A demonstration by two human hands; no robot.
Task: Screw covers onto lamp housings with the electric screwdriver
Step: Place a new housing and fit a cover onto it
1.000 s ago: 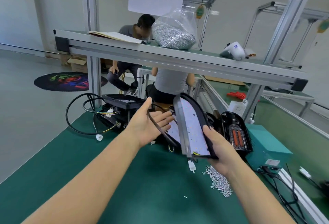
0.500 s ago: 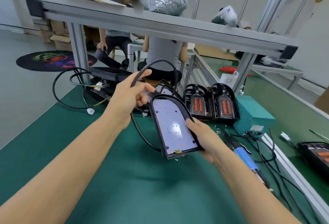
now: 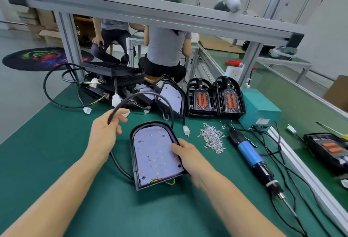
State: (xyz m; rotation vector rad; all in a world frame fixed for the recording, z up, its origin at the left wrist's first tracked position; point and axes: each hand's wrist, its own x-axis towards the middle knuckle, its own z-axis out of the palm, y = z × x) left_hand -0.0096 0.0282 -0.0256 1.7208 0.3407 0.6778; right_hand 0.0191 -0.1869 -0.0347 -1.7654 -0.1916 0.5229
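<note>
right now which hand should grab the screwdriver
Right. The screwdriver lies on the mat right of the right hand, which only steadies the lamp housing. The left hand is farther off, holding the black cable.

Black arch-shaped lamp housing point(image 3: 155, 154) lies flat, LED board up, centre. Blue electric screwdriver point(image 3: 252, 156) lies at three o'clock; loose screws point(image 3: 212, 139) between.

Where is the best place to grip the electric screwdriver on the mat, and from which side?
Probably the blue barrel of the electric screwdriver, taken from above with the right hand: it lies flat, its thickest part, with clear mat on its left and cables on its right.
</note>
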